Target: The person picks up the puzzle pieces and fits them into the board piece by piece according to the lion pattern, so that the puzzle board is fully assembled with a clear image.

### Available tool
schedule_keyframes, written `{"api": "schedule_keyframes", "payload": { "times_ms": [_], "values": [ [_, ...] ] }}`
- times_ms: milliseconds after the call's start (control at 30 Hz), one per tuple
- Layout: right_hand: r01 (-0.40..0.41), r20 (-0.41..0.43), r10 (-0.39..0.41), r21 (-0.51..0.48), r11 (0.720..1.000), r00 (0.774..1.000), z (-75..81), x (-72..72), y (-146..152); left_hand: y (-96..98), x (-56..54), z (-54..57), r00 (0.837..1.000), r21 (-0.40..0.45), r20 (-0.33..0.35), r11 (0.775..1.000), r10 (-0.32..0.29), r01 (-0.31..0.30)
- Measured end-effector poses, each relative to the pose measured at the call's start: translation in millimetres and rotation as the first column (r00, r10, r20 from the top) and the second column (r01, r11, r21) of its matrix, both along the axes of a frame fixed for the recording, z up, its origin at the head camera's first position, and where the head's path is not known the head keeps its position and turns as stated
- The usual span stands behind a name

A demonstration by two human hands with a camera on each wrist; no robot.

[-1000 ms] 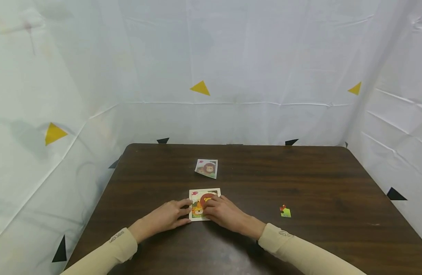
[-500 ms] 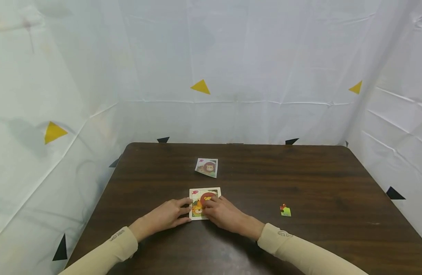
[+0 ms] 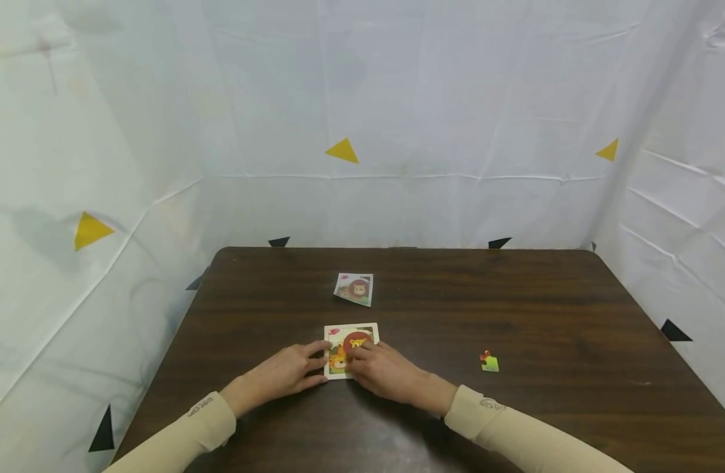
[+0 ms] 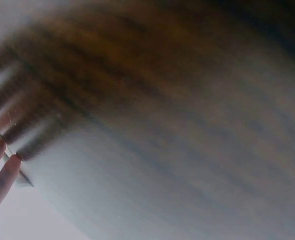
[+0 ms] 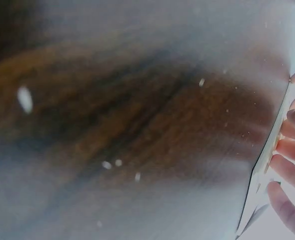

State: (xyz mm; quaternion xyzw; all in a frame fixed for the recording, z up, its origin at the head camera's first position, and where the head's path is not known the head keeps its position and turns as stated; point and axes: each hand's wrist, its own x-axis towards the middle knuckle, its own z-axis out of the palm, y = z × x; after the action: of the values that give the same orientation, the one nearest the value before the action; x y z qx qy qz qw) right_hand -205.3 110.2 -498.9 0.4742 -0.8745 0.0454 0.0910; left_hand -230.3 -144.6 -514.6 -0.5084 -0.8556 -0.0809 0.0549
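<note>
A small jigsaw puzzle [image 3: 335, 334] in a white frame, with a lion and a spotted orange animal, lies flat in front of me. My left hand [image 3: 287, 371] rests at its left edge, fingers spread and fairly straight, fingertips touching the frame. Over the puzzle's lower right part, my right hand [image 3: 387, 372] has its bent fingertips on the picture. Those fingers cover that corner, so whether a piece is between them is hidden. The wrist views show fingers [image 4: 6, 177] of the left and fingers [image 5: 290, 172] of the right at the board's edge.
A loose green and red puzzle piece [image 3: 489, 362] lies to the right on the dark wooden table [image 3: 551, 302]. Behind the puzzle is a paper picture [image 3: 354, 290] of the lion, one corner curling up. White sheeting [image 3: 433, 118] surrounds the table's back and sides.
My right fingers have shifted slightly on the puzzle, and a bit more of the lion's face shows. The left hand, the loose piece and the paper picture stay where they were.
</note>
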Motion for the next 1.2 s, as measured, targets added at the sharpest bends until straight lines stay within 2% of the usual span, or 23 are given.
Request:
{"api": "schedule_keyframes", "payload": {
  "times_ms": [200,300,500,733,867,967,1200],
  "values": [
    [0.016,0.061,-0.011,-0.078,0.997,0.998,7.9,0.3,13,2.1,-0.5,-2.2,1.0,0.012,0.002,1.0,-0.013,0.013],
    [0.041,0.037,-0.036,-0.146,0.988,0.999,15.5,-4.4,28,3.3,-1.8,-0.7,1.0,-0.001,0.008,1.0,-0.002,0.002],
    [0.133,-0.007,-0.139,-0.253,0.958,0.99,30.0,-12.8,73,4.6,-2.7,4.3,1.0,-0.005,0.028,1.0,0.002,-0.002],
    [0.256,-0.035,-0.278,-0.296,0.92,0.96,30.2,-12.6,130,3.1,-1.2,4.2,1.0,-0.033,0.025,0.999,0.013,-0.012],
    [0.315,-0.01,-0.333,-0.305,0.899,0.943,30.0,-6.4,156,1.6,0.0,3.6,0.999,-0.031,0.033,0.999,0.015,-0.014],
    [0.371,0.038,-0.377,-0.298,0.88,0.925,28.2,2.2,173,0.7,0.3,3.3,0.999,-0.027,0.041,1.0,0.013,-0.012],
    [0.468,0.197,-0.432,-0.206,0.859,0.88,18.8,26.5,206,1.1,0.0,3.3,0.999,-0.021,0.051,1.0,0.009,-0.008]
  ]
}}
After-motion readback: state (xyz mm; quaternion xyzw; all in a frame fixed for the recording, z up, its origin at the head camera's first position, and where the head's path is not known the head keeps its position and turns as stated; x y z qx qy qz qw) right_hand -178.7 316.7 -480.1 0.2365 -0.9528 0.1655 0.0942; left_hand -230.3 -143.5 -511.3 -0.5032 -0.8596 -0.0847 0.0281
